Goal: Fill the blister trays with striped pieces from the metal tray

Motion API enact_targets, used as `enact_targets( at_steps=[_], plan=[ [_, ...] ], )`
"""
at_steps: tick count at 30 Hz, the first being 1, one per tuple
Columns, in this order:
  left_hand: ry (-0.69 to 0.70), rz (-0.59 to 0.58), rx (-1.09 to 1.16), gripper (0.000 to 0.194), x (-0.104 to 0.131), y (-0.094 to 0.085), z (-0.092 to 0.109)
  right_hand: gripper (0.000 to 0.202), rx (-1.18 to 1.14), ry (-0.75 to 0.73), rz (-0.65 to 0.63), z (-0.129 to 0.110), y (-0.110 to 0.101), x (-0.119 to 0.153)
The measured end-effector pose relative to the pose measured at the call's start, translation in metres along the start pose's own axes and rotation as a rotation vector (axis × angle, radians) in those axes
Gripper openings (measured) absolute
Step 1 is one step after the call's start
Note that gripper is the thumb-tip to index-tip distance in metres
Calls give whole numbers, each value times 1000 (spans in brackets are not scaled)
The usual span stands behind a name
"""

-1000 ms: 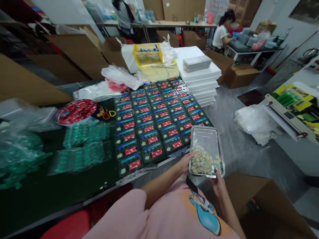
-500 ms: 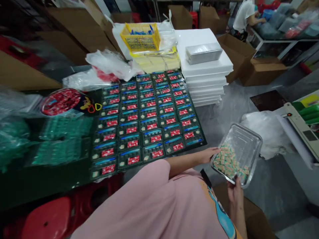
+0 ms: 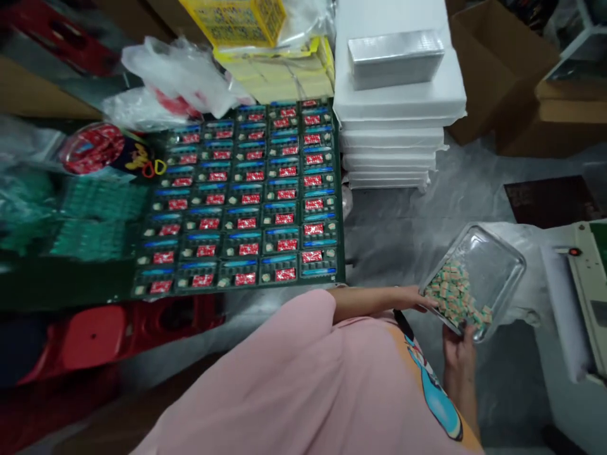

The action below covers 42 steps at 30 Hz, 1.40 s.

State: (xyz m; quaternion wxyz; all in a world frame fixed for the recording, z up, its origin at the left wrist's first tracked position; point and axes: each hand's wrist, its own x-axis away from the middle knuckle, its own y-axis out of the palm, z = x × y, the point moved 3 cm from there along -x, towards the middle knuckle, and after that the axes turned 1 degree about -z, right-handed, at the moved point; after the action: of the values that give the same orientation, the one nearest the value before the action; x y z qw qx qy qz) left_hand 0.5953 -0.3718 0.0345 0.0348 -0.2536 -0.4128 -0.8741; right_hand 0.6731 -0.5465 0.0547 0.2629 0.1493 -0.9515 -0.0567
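A clear plastic tray [image 3: 497, 253] is held out at my right side, tilted, with a heap of small beige-and-green pieces [image 3: 453, 291] gathered in its near end. My left hand [image 3: 415, 297] grips its left edge. At the near edge, my right hand [image 3: 459, 347] has its thumb over the rim and its fingers beneath. To the left, a table carries rows of black blister trays [image 3: 246, 237], each with a blue pen, a red patterned packet and a small beige piece.
Stacked white foam sheets [image 3: 398, 107] bear a silvery-white block [image 3: 396, 60]. A yellow basket [image 3: 237, 22] stands behind the table. Green plastic trays [image 3: 90, 234] lie left; red stools [image 3: 95, 335] stand below. Cardboard boxes [image 3: 502, 63] and a machine [image 3: 585, 284] are at right.
My view has tipped down and turned, so the table appears further left and the yellow basket is cut off at the top. Both hands still hold the clear tray.
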Motion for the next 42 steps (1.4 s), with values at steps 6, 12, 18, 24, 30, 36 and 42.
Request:
enact_targets(
  at_steps=[6, 12, 18, 24, 30, 36, 42],
  plan=[
    [183, 146, 164, 51, -72, 23, 71, 45, -107, 61, -174, -88, 37, -112],
    [321, 265, 196, 50, -123, -4, 147, 47, -190, 176, -311, -119, 111, -220],
    [375, 315, 201, 51, -191, -50, 271, 44, -210, 176, -292, -159, 191, -340],
    [343, 299, 159, 62, -265, -63, 410, 46, -182, 92, -197, -218, 245, -440],
    [273, 202, 126, 60, -379, -66, 500, 43, -290, 48, -105, -271, 260, -548],
    [235, 218, 191, 57, -490, -63, 593, 53, -291, 88, -93, -332, 266, -672],
    [322, 237, 358, 49, -546, -68, 701, 53, -204, 177, -189, -396, 311, -781]
  ],
)
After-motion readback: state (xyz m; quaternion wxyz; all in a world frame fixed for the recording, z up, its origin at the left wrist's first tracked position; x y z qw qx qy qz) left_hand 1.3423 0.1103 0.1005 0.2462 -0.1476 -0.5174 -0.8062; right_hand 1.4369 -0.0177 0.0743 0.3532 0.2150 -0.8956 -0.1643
